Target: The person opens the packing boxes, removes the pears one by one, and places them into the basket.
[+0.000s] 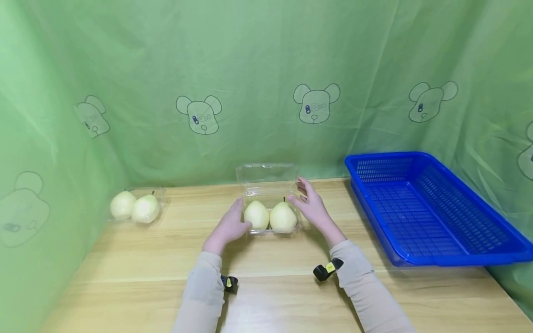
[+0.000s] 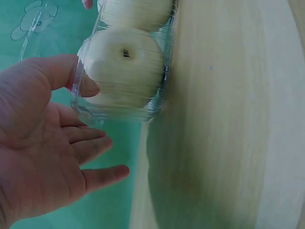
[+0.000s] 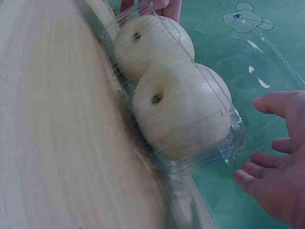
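The pale wooden tabletop (image 1: 158,263) has a big blue basket (image 1: 466,260), an open clear box (image 1: 266,175) and another clear box (image 1: 163,200) on it.

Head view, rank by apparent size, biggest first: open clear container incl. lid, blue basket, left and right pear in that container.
1. blue basket
2. open clear container, lid included
3. left pear and right pear: nearly alike, so not ranked against each other
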`<state>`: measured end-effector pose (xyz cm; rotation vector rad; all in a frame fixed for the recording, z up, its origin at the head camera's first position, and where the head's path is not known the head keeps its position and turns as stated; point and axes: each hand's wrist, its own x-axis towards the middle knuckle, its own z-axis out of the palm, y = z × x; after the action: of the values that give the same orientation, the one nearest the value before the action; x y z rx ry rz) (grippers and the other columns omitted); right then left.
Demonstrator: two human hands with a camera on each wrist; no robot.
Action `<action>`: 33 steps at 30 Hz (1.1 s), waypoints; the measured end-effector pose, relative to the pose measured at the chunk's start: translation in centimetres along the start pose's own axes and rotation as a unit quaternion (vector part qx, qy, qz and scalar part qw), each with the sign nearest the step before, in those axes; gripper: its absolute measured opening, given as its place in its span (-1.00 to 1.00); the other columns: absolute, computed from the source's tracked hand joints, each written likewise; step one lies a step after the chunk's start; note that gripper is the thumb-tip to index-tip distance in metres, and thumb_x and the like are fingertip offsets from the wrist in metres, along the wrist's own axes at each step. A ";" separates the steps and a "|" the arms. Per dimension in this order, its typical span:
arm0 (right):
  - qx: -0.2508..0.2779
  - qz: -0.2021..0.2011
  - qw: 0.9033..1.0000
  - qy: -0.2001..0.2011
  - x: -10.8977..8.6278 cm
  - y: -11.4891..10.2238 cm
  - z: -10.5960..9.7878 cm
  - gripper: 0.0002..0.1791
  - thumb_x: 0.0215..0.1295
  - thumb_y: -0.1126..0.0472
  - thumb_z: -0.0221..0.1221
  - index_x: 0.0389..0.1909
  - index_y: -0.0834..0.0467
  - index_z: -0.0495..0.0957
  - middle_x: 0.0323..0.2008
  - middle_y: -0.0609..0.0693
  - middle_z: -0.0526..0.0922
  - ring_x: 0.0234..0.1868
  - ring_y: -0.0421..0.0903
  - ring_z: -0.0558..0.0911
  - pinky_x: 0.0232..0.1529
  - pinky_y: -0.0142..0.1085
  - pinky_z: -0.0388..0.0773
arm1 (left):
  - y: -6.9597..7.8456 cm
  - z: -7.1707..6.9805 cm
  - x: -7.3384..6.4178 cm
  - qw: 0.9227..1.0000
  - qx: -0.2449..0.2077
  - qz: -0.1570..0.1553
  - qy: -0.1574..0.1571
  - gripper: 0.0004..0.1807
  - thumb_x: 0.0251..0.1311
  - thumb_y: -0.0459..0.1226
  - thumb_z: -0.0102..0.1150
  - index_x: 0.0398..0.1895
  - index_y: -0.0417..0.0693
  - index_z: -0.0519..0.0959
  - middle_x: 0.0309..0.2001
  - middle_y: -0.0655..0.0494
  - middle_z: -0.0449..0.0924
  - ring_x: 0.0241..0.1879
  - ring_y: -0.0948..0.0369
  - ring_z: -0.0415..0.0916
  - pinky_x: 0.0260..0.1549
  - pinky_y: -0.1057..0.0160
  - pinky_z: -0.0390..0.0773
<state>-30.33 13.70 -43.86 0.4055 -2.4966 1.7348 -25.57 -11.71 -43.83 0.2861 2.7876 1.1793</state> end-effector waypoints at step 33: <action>-0.009 0.019 0.999 -0.033 0.2 0.9 0.3 -0.04 0.34 0.13 0.19 0.55 0.21 -0.21 0.54 0.22 -0.05 0.54 0.18 0.05 0.51 0.04 0.09 | 0.4 0.4 -0.6 0.983 0.181 -0.021 0.008 -0.11 0.25 0.01 -0.14 0.55 -0.17 -0.15 0.58 -0.11 -0.17 0.58 -0.03 -0.32 0.46 -0.32 -0.22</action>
<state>-30.75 13.67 -44.69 0.4228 -2.5804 1.7391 -24.89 -11.28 -43.83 0.2451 2.9919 0.6616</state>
